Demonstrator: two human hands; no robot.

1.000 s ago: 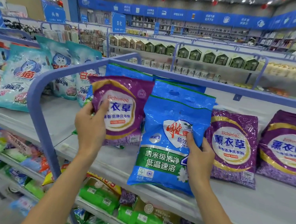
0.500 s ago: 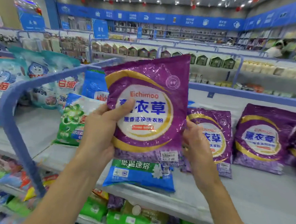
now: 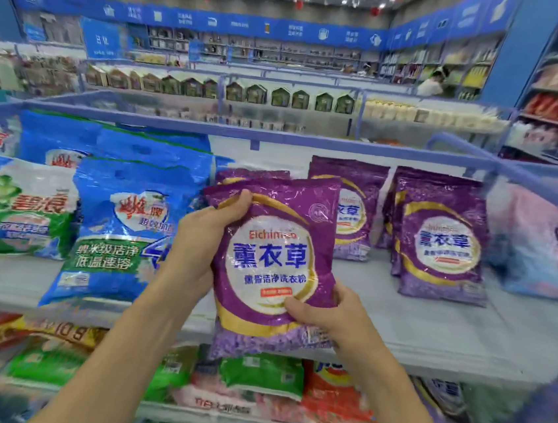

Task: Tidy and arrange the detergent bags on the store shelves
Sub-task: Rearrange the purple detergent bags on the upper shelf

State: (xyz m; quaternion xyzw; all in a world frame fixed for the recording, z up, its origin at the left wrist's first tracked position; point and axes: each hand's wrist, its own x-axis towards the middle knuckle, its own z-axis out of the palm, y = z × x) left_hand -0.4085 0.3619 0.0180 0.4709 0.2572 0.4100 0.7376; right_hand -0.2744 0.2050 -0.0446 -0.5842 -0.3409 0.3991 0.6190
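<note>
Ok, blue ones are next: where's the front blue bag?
Head view: the front blue bag lies left of centre on the shelf, between the green-and-white bag and the held purple bag.

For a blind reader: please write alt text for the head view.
A purple detergent bag is held over a store shelf, left hand at its top corner, right hand at its lower edge. Blue bags lie left of it, purple bags right.

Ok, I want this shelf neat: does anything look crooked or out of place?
The blue bag in front lies skewed, its lower corner at the shelf edge, ahead of the green bag beside it. The left hand and right hand hold a purple bag off the shelf.
</note>
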